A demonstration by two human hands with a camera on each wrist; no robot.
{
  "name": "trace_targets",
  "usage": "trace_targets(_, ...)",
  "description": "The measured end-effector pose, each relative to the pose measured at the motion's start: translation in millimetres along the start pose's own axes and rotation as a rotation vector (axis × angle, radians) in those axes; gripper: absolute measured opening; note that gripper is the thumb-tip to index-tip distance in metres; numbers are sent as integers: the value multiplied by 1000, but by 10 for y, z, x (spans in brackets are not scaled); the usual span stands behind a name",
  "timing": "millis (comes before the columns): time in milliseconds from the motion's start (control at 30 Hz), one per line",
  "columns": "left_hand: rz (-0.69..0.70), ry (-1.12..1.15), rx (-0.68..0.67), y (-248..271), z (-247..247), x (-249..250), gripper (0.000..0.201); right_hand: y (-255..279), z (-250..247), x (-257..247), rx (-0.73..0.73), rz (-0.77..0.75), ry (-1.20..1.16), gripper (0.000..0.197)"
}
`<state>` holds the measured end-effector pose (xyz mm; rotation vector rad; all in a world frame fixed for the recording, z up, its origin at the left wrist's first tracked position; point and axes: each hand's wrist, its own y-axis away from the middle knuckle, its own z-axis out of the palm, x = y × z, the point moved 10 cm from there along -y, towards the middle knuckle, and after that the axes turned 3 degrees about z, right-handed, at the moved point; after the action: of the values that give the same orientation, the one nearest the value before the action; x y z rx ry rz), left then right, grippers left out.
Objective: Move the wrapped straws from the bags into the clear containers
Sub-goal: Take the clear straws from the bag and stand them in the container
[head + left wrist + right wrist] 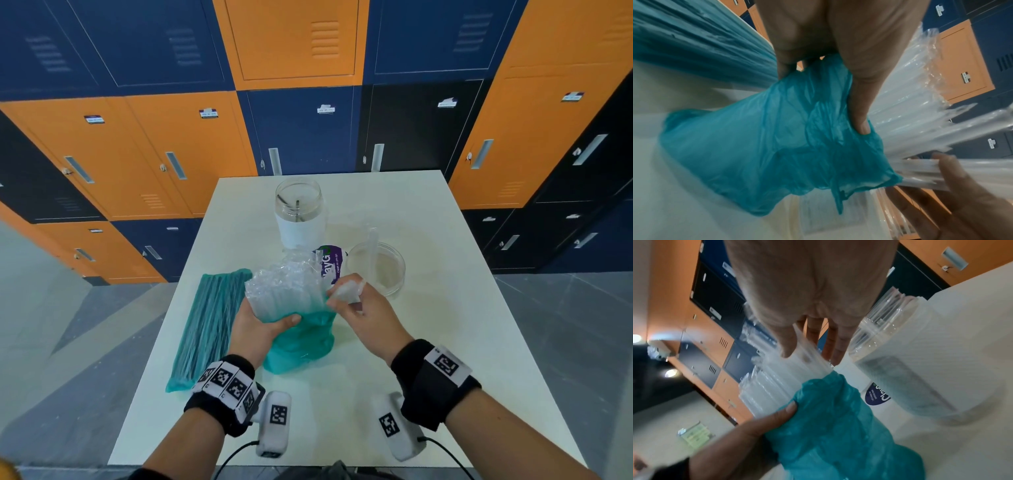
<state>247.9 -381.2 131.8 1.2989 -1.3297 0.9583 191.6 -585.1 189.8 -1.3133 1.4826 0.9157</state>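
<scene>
A teal bag (301, 346) stands open in the middle of the white table (445, 342), with a bundle of clear-wrapped straws (284, 291) sticking out of its mouth. My left hand (263, 325) grips the bag round the bundle, thumb (859, 113) pressed into the teal bag (777, 146). My right hand (352, 301) pinches a few wrapped straws (789, 376) at the bundle's right side, thumb and fingers (813, 337) round them. Just right stands a low clear container (376, 270) holding a few straws. A tall clear jar (298, 212) stands behind.
A second teal bag (209, 325), full of straws, lies flat on the table left of my left hand. A packet with a purple label (329, 263) lies between the jar and the low container. Orange and blue lockers (171, 137) stand behind the table.
</scene>
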Motion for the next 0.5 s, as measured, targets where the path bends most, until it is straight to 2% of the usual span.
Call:
trace_targets(67,-7,-4,0,3,3,-15,73,-14,-37,-22,49,-40,64,14)
trace_targets(167,-20,12,-7,11,46,-19,76,-46,-152,-165,140,-78,154,40)
trace_targets(267,-2,12,8,17,73,34,76,-85,-271,-329,171,-77,203,31)
trace_targets(400,10,-15,2,-7,88,75,77,-126,-490,-584,205,-102,179,57)
trace_targets(433,7,-20,-3,-13,94,72,77,-143,-568,-684,223,-109,177,58)
trace_targets(500,2,-28,-7,-18,106,72,74,-200,-741,-889,258,-133,163,43)
